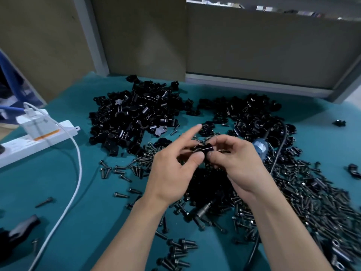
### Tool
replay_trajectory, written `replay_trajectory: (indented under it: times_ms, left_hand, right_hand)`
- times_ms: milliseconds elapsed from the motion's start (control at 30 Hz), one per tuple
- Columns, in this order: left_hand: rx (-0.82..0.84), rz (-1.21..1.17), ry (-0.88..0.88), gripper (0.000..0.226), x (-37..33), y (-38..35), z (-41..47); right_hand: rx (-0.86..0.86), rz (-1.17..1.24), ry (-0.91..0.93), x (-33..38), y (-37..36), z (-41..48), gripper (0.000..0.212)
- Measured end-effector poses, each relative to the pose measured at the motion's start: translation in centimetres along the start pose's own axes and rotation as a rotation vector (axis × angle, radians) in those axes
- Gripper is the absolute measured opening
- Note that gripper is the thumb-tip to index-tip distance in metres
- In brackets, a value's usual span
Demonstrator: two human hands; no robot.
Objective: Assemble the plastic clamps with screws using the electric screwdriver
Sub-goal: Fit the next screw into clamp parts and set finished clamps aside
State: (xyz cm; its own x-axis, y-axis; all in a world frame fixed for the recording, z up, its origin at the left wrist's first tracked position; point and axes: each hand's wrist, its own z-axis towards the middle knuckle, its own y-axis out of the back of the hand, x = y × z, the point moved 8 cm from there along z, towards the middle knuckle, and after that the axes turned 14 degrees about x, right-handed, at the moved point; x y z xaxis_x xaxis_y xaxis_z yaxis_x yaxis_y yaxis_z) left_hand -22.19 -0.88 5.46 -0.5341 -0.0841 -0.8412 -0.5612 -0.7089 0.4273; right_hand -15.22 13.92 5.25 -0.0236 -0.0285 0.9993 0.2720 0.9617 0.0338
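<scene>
Left hand: index finger extended, grip pinching clamp. Right hand: fingers curled, grip pinching screw, long axis horizontal, pointing towards clamp.

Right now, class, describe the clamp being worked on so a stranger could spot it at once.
Start at the teal table, then the gap in front of its two heaps of black clamps. There the left hand and right hand meet; the clamp pinched between their fingers is the only one lifted off the table.
</scene>
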Motion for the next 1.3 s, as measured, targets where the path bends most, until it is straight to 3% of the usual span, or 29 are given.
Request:
replay_trajectory:
  times_ms: [100,167,300,400,500,567,667,733,800,867,933,1000,1100,1200,1300]
  left_hand:
    - [-0.062,-0.169,0.023,0.036,0.8,0.2,0.0]
    - [-0.087,-0.364,0.061,0.039,1.3,-0.2,0.2]
    - [-0.049,-0.651,0.124,0.044,1.8,-1.6,0.3]
    - [0.036,-0.676,0.09,0.028,1.2,-2.2,0.4]
    - [0.165,-0.72,0.114,0.057,1.0,-3.2,0.4]
    - [0.203,-0.658,0.091,0.059,0.7,-3.3,0.6]
    - [0.087,-0.56,0.049,0.05,0.6,-2.3,0.6]
    - [-0.042,-0.471,0.083,0.05,1.2,-1.5,0.3]
    - [-0.057,-0.366,0.087,0.053,1.0,-1.3,0.2]
    - [0.058,-0.284,0.07,0.058,0.6,-1.7,0.5]
    - [0.232,-0.19,0.046,0.071,0.2,-2.3,0.6]
    - [0.298,-0.139,0.024,0.077,0.0,-2.4,0.4]
    - [0.155,-0.41,0.079,0.057,0.9,-1.3,0.1]
    - [0.14,-0.611,0.193,0.027,1.7,-1.7,0.1]
    - [0.15,-0.609,0.229,0.029,2.0,-2.1,0.0]
  right_hand:
    - [-0.048,0.004,0.07,0.3,0.3,-1.0,0.035]
    - [-0.096,0.051,0.101,0.1,0.5,-1.6,0.039]
    - [-0.14,-0.075,0.097,-0.1,0.3,-2.6,0.024]
    - [-0.199,-0.156,0.114,-0.2,0.6,-3.1,0.026]
    - [-0.24,-0.2,0.102,-0.2,1.5,-3.5,0.035]
    - [-0.256,-0.275,0.094,-0.1,1.6,-3.8,0.035]
    - [-0.316,-0.469,0.112,1.2,1.0,-4.5,0.009]
    - [-0.217,-0.485,0.117,1.1,-0.4,-4.3,0.022]
    - [-0.103,-0.376,0.093,0.7,-1.7,-3.8,0.017]
    - [-0.094,-0.25,0.096,0.4,-1.7,-3.5,0.014]
    - [-0.146,-0.179,0.096,0.2,-0.8,-3.4,0.024]
    - [-0.184,-0.18,0.105,0.2,0.0,-3.5,0.036]
    - [-0.233,-0.221,0.141,0.5,0.3,-3.7,0.043]
    - [-0.327,-0.497,0.229,1.7,-0.6,-4.9,0.036]
    - [-0.365,-0.838,0.377,3.0,-2.8,-5.8,0.032]
